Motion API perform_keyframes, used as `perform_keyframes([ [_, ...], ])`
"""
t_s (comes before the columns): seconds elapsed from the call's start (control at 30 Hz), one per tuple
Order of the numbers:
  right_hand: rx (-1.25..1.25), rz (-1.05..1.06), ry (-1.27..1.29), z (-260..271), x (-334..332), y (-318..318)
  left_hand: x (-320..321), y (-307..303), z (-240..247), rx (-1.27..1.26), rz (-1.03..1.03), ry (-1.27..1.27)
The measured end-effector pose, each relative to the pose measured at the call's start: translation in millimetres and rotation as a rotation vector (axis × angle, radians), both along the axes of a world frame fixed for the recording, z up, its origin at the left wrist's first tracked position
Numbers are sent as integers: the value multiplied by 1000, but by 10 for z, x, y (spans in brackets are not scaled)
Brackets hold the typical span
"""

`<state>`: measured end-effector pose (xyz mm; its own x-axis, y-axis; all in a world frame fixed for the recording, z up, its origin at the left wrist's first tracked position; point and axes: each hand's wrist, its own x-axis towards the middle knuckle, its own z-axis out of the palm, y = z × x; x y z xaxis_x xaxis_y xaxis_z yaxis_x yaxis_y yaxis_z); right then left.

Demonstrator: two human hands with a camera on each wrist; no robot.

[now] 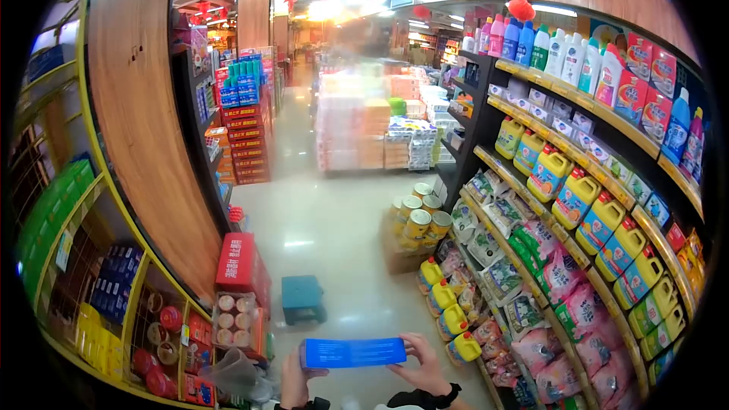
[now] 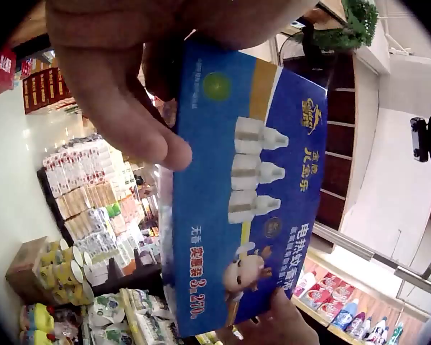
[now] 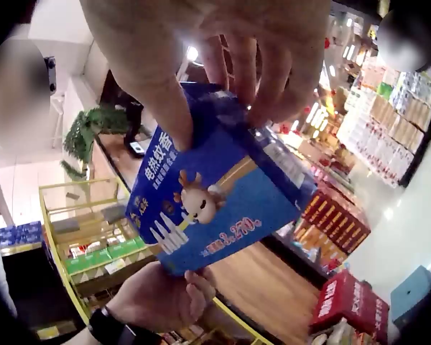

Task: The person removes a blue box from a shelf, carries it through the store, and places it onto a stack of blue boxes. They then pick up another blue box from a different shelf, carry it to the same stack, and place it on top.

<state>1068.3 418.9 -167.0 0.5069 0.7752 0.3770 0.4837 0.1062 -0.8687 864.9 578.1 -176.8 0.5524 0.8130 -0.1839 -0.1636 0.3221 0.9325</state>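
A blue box (image 1: 354,353) of electric mosquito-repellent liquid is held level in front of the body, one narrow printed side turned up in the head view. My left hand (image 1: 293,380) grips its left end, and my right hand (image 1: 424,368) pinches the right end. In the left wrist view the box's front panel (image 2: 251,187) shows three white bottles and a cartoon animal. Seen from the right wrist, the right thumb (image 3: 174,122) presses on that front while the other fingers reach over the top edge. The left hand (image 3: 161,295) holds the opposite end from below.
Shelves of yellow detergent jugs (image 1: 550,173) and bagged washing powder (image 1: 562,277) line the right. A teal stool (image 1: 302,298) stands on the aisle floor (image 1: 292,205), near a red carton (image 1: 241,258). Gold-lidded cans (image 1: 418,224) are stacked ahead; a yellow rack (image 1: 114,216) runs along the left.
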Motion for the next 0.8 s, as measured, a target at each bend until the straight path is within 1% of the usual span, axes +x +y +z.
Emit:
perform_keyframes([
  [0.13,-22,-8,136,-124,223,314,336,340,33,-27,26,51],
  [0.23,-62,-5,182,-191,502,530,575,582,-42,-73,-27,-7],
  [0.27,-65,-2,192,-205,621,635,692,637,-1,-89,11,22],
  [0.33,-31,7,158,-249,881,832,939,726,82,-116,84,88],
  [0.43,13,35,116,-330,1359,1141,1291,994,-135,-98,72,89],
  [0.6,56,56,69,-300,2091,1730,2005,1588,-86,-43,62,88],
  [0.63,77,75,72,-256,2236,1818,2076,1685,-147,-48,59,96],
  [0.67,93,96,60,-212,2411,1898,2183,1816,-319,-8,85,129],
  [0.8,143,51,7,-218,2959,2167,2699,2118,-296,8,63,128],
])
